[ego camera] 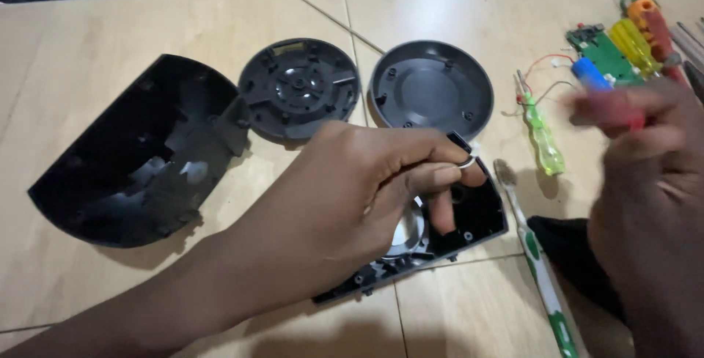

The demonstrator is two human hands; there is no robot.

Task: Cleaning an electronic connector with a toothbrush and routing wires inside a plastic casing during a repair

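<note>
On the table (88, 28), nearest its left edge, a curved black shell (125, 153) lies hollow side up, so its inner ribs show. Beside it, toward the far edge, sit a ribbed disc (299, 88) and a plain round cover (431, 88), both inner face up, set apart as loose parts. The left hand (352, 182) rests on a black housing (477, 215) near the front edge, fingers curled and pinching a small metal ring (466, 161) above it, which also steadies the housing. Right of it lie a green screwdriver (543, 138) and a toothbrush (539, 270). The right hand (653, 211), blurred, is closed round a red-handled tool (612, 109) with a blue cap. Behind it, by the right edge, lies a circuit board (605, 54) among more screwdrivers (642, 35).
</note>
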